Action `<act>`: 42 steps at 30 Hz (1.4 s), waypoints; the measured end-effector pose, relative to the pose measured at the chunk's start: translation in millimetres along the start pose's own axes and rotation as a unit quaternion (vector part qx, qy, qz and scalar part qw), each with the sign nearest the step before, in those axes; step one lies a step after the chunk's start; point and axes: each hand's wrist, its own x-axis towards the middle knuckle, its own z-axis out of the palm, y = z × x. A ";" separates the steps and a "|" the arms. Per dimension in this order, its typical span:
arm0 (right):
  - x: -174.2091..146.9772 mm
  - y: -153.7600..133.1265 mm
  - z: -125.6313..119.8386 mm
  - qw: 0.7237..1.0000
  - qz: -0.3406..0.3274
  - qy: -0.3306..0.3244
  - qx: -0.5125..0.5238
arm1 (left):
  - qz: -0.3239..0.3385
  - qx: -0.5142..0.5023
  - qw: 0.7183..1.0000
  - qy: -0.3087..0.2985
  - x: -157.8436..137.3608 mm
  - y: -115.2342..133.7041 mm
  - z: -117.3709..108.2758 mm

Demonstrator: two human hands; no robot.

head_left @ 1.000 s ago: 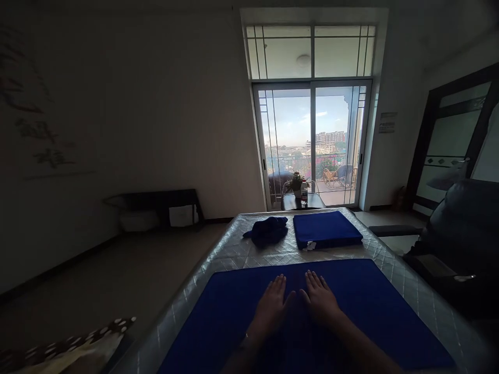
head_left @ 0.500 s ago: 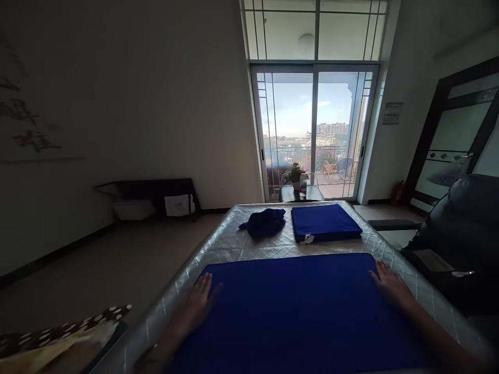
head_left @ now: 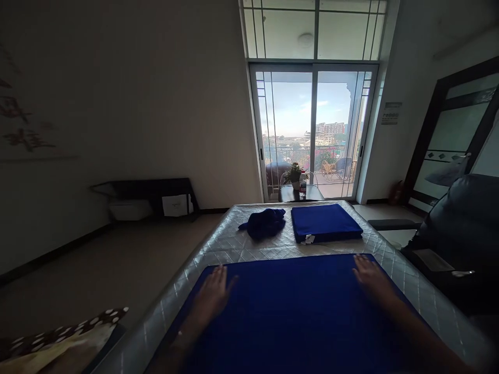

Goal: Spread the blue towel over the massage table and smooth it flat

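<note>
A dark blue cloth (head_left: 288, 311) lies spread flat over the near part of a silvery quilted mattress (head_left: 245, 250). My left hand (head_left: 213, 296) rests on the cloth near its far left corner, palm down, fingers stretched out and thumb apart. Near the far right corner, my right hand (head_left: 372, 278) lies flat on it too, with fingers extended. Neither hand grips anything. Beyond the cloth sit a crumpled dark blue cloth bundle (head_left: 267, 224) and, to its right, a neatly folded blue cloth (head_left: 325, 222) with a white tag (head_left: 310, 239). The near edge of the spread cloth is out of view.
Behind the mattress stands a small table (head_left: 286, 194) with a potted plant (head_left: 295, 174) and a bottle (head_left: 303, 184), before glass sliding doors (head_left: 286, 114). A dark chair (head_left: 463, 228) is on the right. At lower left is a polka-dot fabric (head_left: 70, 330).
Both hands have shifted inward over the spread cloth, the left one to the right and the right one to the left. The bundle and the folded cloth stay put.
</note>
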 end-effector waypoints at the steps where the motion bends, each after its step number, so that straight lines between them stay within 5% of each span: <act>1: 2.6 -18.8 0.7 1.000 -0.016 -0.018 0.012 | 0.062 -0.014 0.998 0.003 3.0 28.5 -2.1; 6: 20.7 -130.7 13.0 0.983 -0.122 -0.099 0.089 | 0.221 -0.078 0.972 0.019 12.7 164.3 6.0; 10: 28.1 -158.5 25.2 0.979 -0.131 -0.126 0.093 | 0.224 -0.095 0.970 0.021 17.5 193.9 22.1; 14: 29.5 -114.4 28.8 0.985 -0.085 -0.131 0.077 | 0.186 -0.084 0.979 -0.001 22.7 152.2 29.6; 22: 22.6 49.0 17.9 0.995 0.061 -0.083 -0.013 | 0.027 -0.025 0.999 -0.013 29.9 -10.4 23.0; 26: 15.1 85.4 17.7 0.993 0.104 -0.060 -0.020 | -0.020 0.009 1.000 0.017 32.5 -63.2 33.7; 42: 12.3 85.5 20.2 0.993 0.109 -0.041 -0.005 | -0.030 -0.018 0.999 0.031 30.9 -66.3 36.6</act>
